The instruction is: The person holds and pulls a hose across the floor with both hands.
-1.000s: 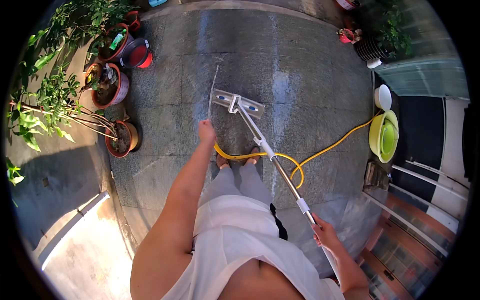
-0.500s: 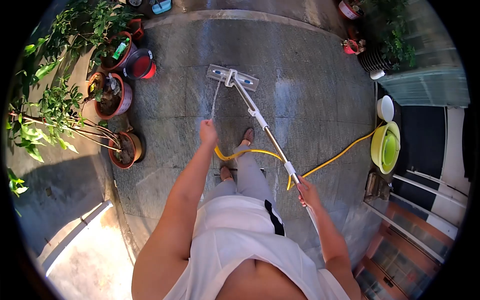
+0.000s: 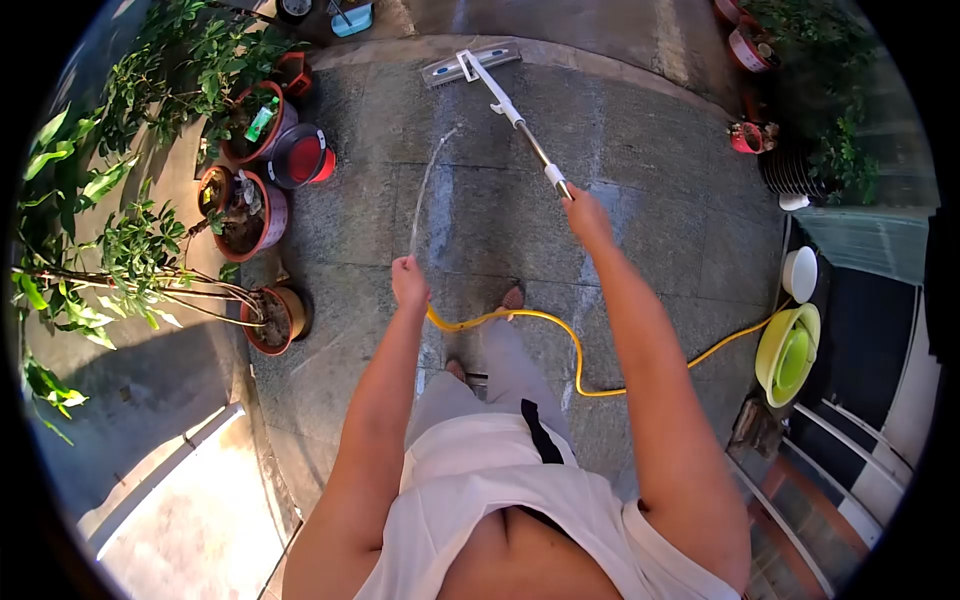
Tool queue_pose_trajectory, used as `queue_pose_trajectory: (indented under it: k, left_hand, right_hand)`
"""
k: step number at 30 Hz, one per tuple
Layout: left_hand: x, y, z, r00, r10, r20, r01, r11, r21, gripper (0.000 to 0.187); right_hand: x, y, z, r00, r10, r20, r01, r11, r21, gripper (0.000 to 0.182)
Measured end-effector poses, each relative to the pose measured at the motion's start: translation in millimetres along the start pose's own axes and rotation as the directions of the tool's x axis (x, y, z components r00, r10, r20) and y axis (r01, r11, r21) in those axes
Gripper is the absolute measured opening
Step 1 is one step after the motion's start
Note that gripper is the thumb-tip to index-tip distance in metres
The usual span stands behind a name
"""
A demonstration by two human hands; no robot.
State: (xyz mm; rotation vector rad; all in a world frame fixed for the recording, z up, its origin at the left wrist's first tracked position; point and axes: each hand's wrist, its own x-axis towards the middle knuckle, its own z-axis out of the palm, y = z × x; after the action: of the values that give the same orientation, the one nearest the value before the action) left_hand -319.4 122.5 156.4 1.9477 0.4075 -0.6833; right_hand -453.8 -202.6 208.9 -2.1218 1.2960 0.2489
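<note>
My left hand (image 3: 410,283) is closed round the end of a yellow hose (image 3: 545,317), and a stream of water (image 3: 427,190) arcs forward from it onto the grey paving. In my right hand (image 3: 587,215), stretched out ahead, is the pole of a mop (image 3: 535,145) with a white and metal shaft. The flat, wide mop head (image 3: 471,65) rests on the ground near the curved edge of the paving. From my left hand the hose loops past my feet and under my right arm toward the right side.
Potted plants (image 3: 273,320) and a dark bucket with red inside (image 3: 300,157) line the left. At right are a yellow-green basin (image 3: 788,355), a white basin (image 3: 800,274) and a red flowerpot (image 3: 746,138). A blue dustpan (image 3: 352,20) lies at the top.
My right hand has pushed the mop forward, away from my body, and the mop head is farther off. The water stream now reaches farther. My left hand has shifted slightly down in view.
</note>
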Motion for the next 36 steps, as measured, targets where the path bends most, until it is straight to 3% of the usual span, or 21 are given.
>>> queue_pose_trajectory:
  k: [2,7,13,17,20,23,26,29,32,34,36]
  left_hand:
    - [12.0,-4.7,2.0,0.999,0.031,-0.044,-0.027,0.996,0.083,0.021]
    - [24.7,6.1,2.1,1.0,-0.009,-0.026,0.009,1.0,0.021,0.021]
    - [53.0,12.2,-4.7,0.998,0.003,0.069,-0.004,1.0,0.003,0.021]
    - [52.7,29.8,-14.8,0.99,-0.081,0.114,0.078,0.997,0.029,0.021]
    - [70.2,23.3,-28.5,0.992,-0.047,0.119,0.029,0.989,0.148,0.024]
    - [102.9,-6.1,-41.2,0.988,-0.049,0.147,0.028,0.989,0.143,0.026]
    - [132.1,-35.5,-53.9,0.997,-0.013,0.076,-0.001,0.984,0.18,0.026]
    - [127.0,-16.6,-72.7,0.995,0.02,0.096,-0.029,0.995,0.094,0.021]
    - [143.9,-18.7,-83.4,0.995,0.042,0.092,-0.055,0.988,0.145,0.022]
    - [149.5,-15.9,-94.3,0.995,0.01,0.094,-0.021,0.993,0.119,0.022]
    - [145.7,-10.4,-102.2,0.995,-0.019,0.093,0.01,0.995,0.096,0.022]
  right_hand:
    - [19.6,-13.2,-2.7,0.999,-0.038,-0.013,0.038,0.999,-0.032,0.04]
    - [12.1,9.3,-34.7,0.999,-0.053,0.003,0.053,0.997,-0.058,0.04]
    - [-74.0,32.3,-68.0,0.994,0.067,0.09,-0.063,0.997,-0.047,0.039]
    - [-199.8,25.8,-88.7,0.89,0.356,0.286,-0.413,0.894,0.172,0.039]
    - [-294.8,21.3,-90.5,0.805,0.455,0.38,-0.561,0.792,0.241,0.04]
    - [-376.8,2.4,-82.7,0.689,0.549,0.474,-0.704,0.662,0.257,0.04]
    - [-433.1,-13.8,-52.0,0.645,0.557,0.523,-0.745,0.611,0.268,0.04]
    - [-446.9,-37.6,-20.6,0.626,0.553,0.55,-0.76,0.592,0.27,0.04]
    - [-425.7,-60.1,11.1,0.62,0.54,0.57,-0.768,0.566,0.299,0.039]
    - [-388.4,-65.9,35.2,0.639,0.499,0.586,-0.749,0.578,0.324,0.038]
    - [-338.8,-74.0,64.0,0.736,0.407,0.54,-0.659,0.612,0.438,0.036]
